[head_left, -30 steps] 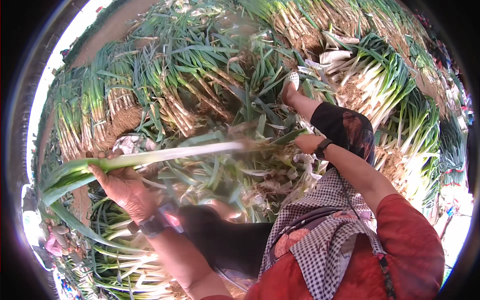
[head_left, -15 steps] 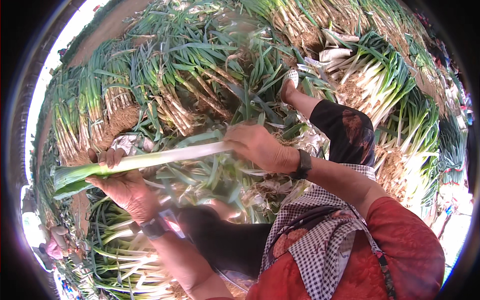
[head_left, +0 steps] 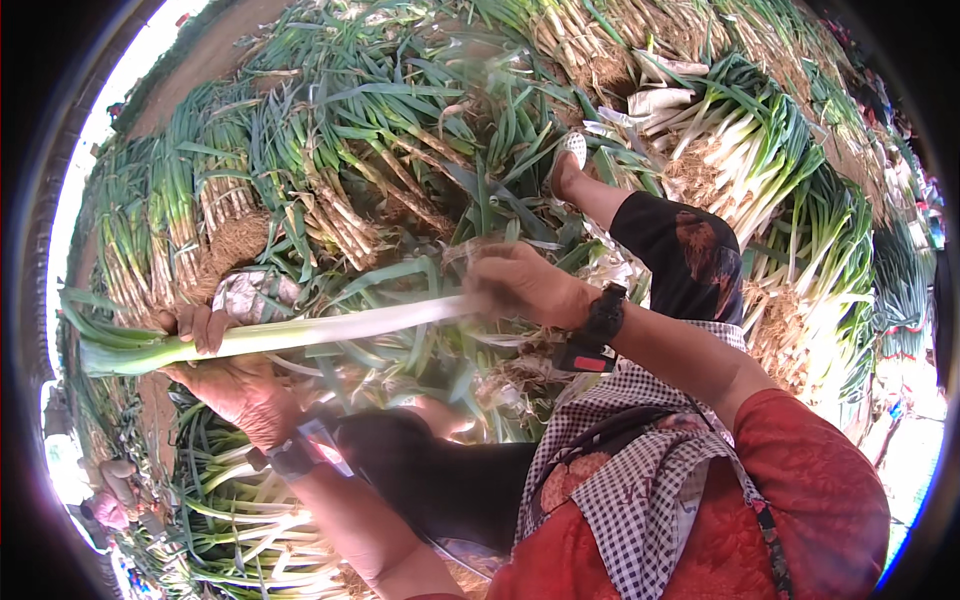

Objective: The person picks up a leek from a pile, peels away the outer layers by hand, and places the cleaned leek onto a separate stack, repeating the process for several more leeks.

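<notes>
A long leek (head_left: 360, 323) lies almost level in front of me, its green leaf end to the left and its white shaft to the right. My left hand (head_left: 238, 388) is wrapped round it near the green end, thumb below and fingers over the top. At the white end is my right hand (head_left: 530, 288), its fingers curled closed on the tip and smeared by motion. The root end is hidden in those fingers. Beneath the leek, loose leaves and peelings (head_left: 430, 360) are heaped between my legs.
Untrimmed leeks (head_left: 340, 215) with brownish stalks stand in rows ahead and left. Cleaned white leeks (head_left: 745, 190) are stacked at the right, with more white leeks (head_left: 250, 510) at the lower left. A pale crumpled bundle (head_left: 255, 297) sits behind my left hand. My foot in a white shoe (head_left: 570, 152) extends forward.
The leek has shifted left, and its leaf end now shows a separate leaf sticking up. My right wrist has turned, bringing the watch face into view. Both hands stay on the leek.
</notes>
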### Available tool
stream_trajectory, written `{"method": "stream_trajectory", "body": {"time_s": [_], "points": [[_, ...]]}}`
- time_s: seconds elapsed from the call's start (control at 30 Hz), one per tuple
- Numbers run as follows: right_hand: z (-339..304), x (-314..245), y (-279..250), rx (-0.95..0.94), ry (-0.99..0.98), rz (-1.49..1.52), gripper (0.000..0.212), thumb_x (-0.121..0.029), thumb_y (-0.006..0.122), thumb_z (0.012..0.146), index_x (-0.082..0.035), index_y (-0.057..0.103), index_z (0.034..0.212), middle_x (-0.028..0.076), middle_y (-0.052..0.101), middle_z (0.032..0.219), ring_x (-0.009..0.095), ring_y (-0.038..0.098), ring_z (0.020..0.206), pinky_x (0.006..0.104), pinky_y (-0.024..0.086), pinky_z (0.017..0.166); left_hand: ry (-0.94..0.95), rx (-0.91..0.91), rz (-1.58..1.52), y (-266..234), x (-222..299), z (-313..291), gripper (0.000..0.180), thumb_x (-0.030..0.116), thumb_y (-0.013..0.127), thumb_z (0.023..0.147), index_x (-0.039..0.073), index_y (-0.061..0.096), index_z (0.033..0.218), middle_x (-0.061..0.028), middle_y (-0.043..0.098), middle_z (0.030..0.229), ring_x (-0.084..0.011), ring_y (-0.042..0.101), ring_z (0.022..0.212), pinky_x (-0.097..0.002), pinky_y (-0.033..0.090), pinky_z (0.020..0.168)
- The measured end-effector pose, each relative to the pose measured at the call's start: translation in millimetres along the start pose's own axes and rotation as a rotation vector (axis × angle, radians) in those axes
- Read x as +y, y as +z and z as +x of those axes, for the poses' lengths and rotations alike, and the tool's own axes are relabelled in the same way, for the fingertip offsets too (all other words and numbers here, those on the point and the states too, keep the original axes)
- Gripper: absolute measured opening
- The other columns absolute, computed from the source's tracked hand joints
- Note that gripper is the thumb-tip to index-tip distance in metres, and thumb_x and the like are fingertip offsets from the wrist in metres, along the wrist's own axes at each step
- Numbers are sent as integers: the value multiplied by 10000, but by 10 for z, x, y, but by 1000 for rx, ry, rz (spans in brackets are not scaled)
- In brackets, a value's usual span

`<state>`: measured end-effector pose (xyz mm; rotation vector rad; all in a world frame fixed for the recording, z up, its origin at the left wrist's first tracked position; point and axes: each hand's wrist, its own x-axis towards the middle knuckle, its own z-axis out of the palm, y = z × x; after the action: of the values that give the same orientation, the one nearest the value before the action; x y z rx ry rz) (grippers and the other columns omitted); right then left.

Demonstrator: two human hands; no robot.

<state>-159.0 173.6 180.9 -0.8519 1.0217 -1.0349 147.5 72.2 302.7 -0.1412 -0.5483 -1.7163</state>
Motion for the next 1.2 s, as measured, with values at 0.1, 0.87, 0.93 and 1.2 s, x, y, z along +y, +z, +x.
{"method": "stream_trajectory", "body": {"time_s": [0.1,0.87,0.93,1.2], "points": [[-185,-58,-56,102,-49,-83,135,-125,572,913,9,563,922,83,630,816,176,635,713,316,533,644,50,28,29,-79,176,-47,301,212,665,891,-20,507,997,-50,416,781,-136,401,633,-264,396,582],[-31,137,57,81,-801,-884,245,-217,502,997,16,575,983,145,589,825,239,623,809,375,508,723,238,726,851,53,-460,-108,451,340,647,906,-15,517,1151,-82,559,844,-198,548,771,-312,508,747],[-34,114,181,91,-568,-642,180,-163,537,951,8,568,997,142,576,862,266,601,769,398,505,674,183,569,644,-254,-193,-140,294,293,526,997,29,513,1126,-30,456,729,-161,470,675,-316,460,686],[-387,1283,-1398,68,-307,-1369,204,-169,552,859,-5,589,974,182,612,925,335,603,896,400,482,802,323,821,828,-95,-67,-156,262,44,531,842,46,532,1104,-11,499,791,-137,455,685,-309,421,609]]}}
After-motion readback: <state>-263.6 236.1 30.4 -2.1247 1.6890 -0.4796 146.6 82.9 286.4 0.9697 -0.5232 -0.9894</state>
